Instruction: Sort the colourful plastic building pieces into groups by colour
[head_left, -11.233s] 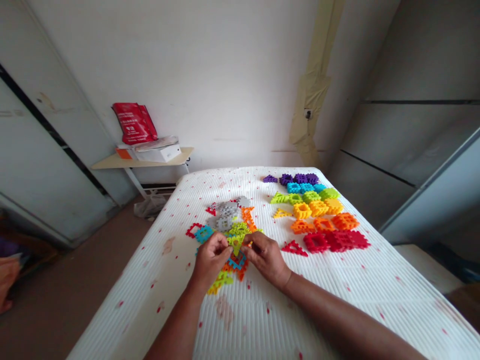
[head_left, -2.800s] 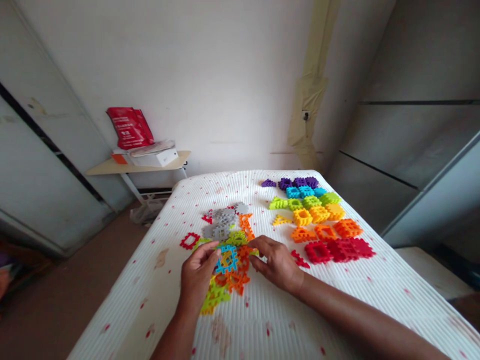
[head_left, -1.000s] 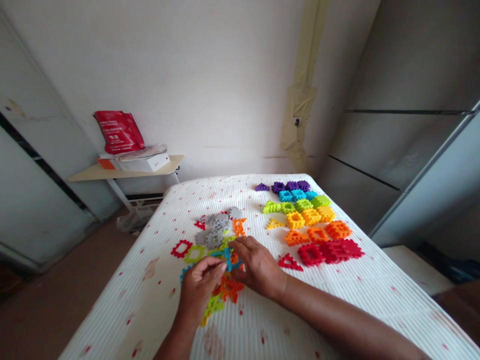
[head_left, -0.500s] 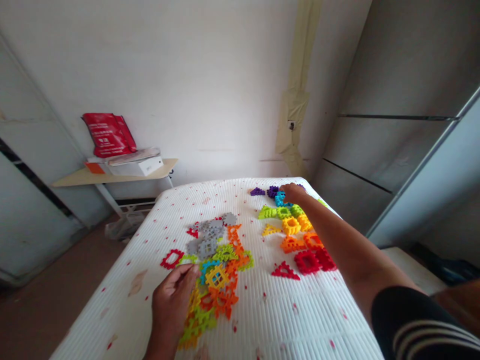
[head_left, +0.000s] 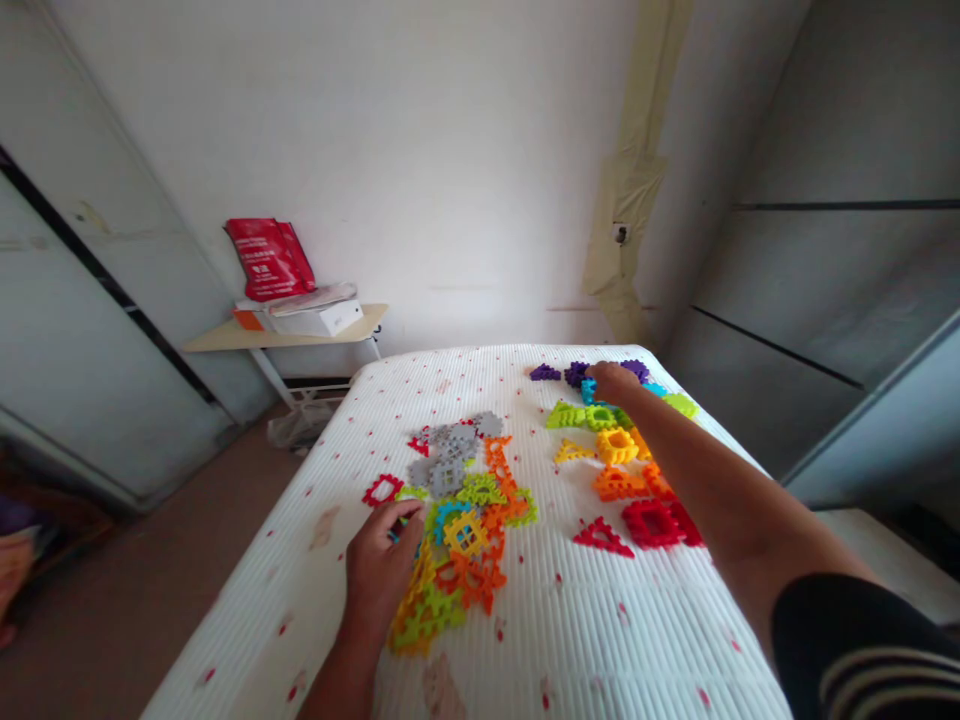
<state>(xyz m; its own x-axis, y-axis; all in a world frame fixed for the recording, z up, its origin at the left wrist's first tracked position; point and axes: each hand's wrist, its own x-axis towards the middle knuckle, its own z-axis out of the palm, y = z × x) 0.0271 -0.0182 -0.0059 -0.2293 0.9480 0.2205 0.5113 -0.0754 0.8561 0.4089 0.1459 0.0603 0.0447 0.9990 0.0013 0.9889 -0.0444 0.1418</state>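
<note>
At the left edge of a mixed pile of plastic interlocking building pieces [head_left: 480,490] is my left hand [head_left: 382,555]. Its thumb and forefinger are curled together, with a bit of blue showing in the gap between them. A red square frame piece [head_left: 383,489] lies just beyond this hand. Far across the bed, my right hand [head_left: 619,382] reaches down with fingers bunched on a blue piece [head_left: 589,391]; its fingertips are partly hidden. Purple pieces [head_left: 576,374] lie behind those fingers, and lime green pieces [head_left: 600,417] sit in front.
Yellow pieces [head_left: 616,447], orange pieces [head_left: 619,484] and red pieces [head_left: 651,524] form rows along the right, partly under my forearm. The bed has a white spotted cover [head_left: 300,600]. A small table [head_left: 225,337] with boxes and a red bag [head_left: 268,260] stands by the wall.
The view has turned left, so everything appears shifted right. My left hand has drawn slightly away from the pile, with blue now showing between its fingers. My right hand stays at the blue pieces.
</note>
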